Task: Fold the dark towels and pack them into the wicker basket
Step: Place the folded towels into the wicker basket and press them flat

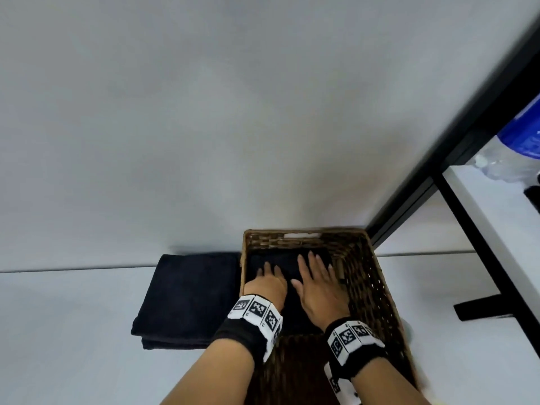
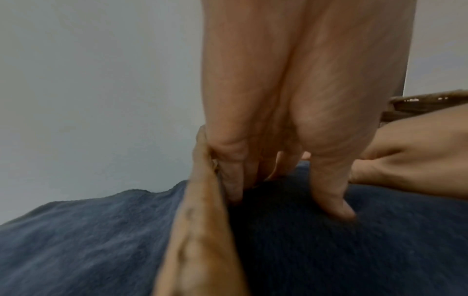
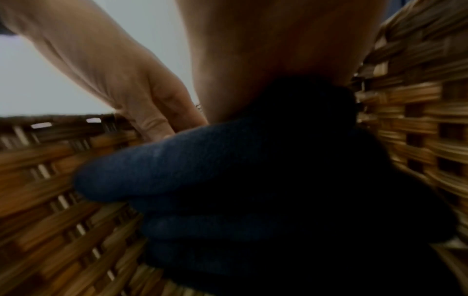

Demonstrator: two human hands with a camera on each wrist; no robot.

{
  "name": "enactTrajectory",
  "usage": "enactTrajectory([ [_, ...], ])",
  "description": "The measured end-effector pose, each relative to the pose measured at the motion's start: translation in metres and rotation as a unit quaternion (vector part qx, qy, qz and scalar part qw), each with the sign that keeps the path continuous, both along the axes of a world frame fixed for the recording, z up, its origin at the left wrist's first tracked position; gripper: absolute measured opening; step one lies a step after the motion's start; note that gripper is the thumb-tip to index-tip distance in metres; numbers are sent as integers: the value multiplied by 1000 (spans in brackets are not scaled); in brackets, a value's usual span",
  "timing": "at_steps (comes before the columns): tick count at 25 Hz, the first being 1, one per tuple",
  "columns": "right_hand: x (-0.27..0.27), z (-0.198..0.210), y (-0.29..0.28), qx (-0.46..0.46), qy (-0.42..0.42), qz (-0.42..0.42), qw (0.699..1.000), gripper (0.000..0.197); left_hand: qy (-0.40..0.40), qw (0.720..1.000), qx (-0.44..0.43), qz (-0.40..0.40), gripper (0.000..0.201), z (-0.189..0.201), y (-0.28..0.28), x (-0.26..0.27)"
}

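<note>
Both hands press flat on a folded dark towel [image 1: 287, 268] lying at the far end of the wicker basket [image 1: 377, 290]: the left hand [image 1: 267, 283] with fingers straight against the basket's left wall, the right hand [image 1: 320, 287] spread open beside it, neither grasping anything. The packing step appears under way, the towel being tamped into place. A second folded dark towel [image 1: 187, 299] waits on the white bench [image 1: 64, 331], touching the basket's left side. The next move likely calls for lifting both hands clear and taking that towel without undoing its folds.
</note>
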State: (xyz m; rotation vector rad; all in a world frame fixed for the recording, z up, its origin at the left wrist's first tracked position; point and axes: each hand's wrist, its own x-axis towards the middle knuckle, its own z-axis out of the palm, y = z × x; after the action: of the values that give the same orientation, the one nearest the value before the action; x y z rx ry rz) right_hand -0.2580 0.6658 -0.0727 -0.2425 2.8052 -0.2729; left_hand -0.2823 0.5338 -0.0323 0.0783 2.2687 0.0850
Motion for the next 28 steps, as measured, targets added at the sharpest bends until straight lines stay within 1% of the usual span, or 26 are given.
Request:
enactTrajectory([
  [2,-4,-17,-2,9,-10,-8,1000,113,2,1000,-10,-1,67,-6,5,-3],
  [3,-8,-17,-2,9,-15,-11,1000,109,3,1000,-14,2,64,-5,7,-6],
  [4,-11,-17,-3,6,-22,-13,1000,98,4,1000,-17,6,61,-2,8,-6],
  [5,-13,-15,-4,11,-38,-13,999,82,12,1000,-9,8,60,4,7,-6],
  [6,-14,-12,-3,24,-56,-12,998,67,29,999,13,12,56,11,5,-7],
  [7,-16,-8,-1,30,-73,-15,997,60,67,996,53,19,50,18,0,-6],
  [8,-19,-1,0,33,-87,-20,995,58,128,986,107,27,42,28,-10,-5],
  [9,-21,9,-1,33,-95,-28,994,58,195,965,168,56,36,38,-25,-2],
  [10,-24,20,-5,29,-84,-42,995,56,259,937,215,96,31,49,-44,0],
  [11,-25,36,-13,9,-41,-63,997,53,321,911,226,130,27,57,-65,2],
  [12,-23,51,-23,-32,22,-85,996,47,366,895,203,156,25,60,-87,2],
  [13,-20,68,-40,-90,88,-94,987,40,385,892,154,183,27,63,-111,4],
  [14,-16,85,-61,-152,136,-84,975,34,358,902,93,222,32,59,-136,8],
  [15,-11,99,-84,-200,147,-62,967,30,297,915,43,268,42,55,-157,13],
  [16,-5,107,-108,-229,127,-32,965,28,222,927,18,303,52,49,-173,18],
  [17,1,109,-131,-238,83,-5,968,29,160,934,15,320,60,44,-185,23],
  [18,6,107,-152,-229,28,14,973,30,131,936,23,325,65,40,-193,27],
  [20,13,92,-178,-178,-69,27,981,33,138,933,29,332,63,36,-198,29],
  [22,19,77,-189,-135,-135,16,981,38,147,925,41,349,58,39,-200,29],
  [24,25,66,-193,-121,-162,7,979,42,143,916,74,368,54,40,-204,28],
  [26,28,60,-193,-125,-159,-2,979,43,138,912,91,375,52,38,-206,29],
  [28,30,58,-192,-134,-159,-5,978,45,137,917,71,368,50,34,-207,33],
])
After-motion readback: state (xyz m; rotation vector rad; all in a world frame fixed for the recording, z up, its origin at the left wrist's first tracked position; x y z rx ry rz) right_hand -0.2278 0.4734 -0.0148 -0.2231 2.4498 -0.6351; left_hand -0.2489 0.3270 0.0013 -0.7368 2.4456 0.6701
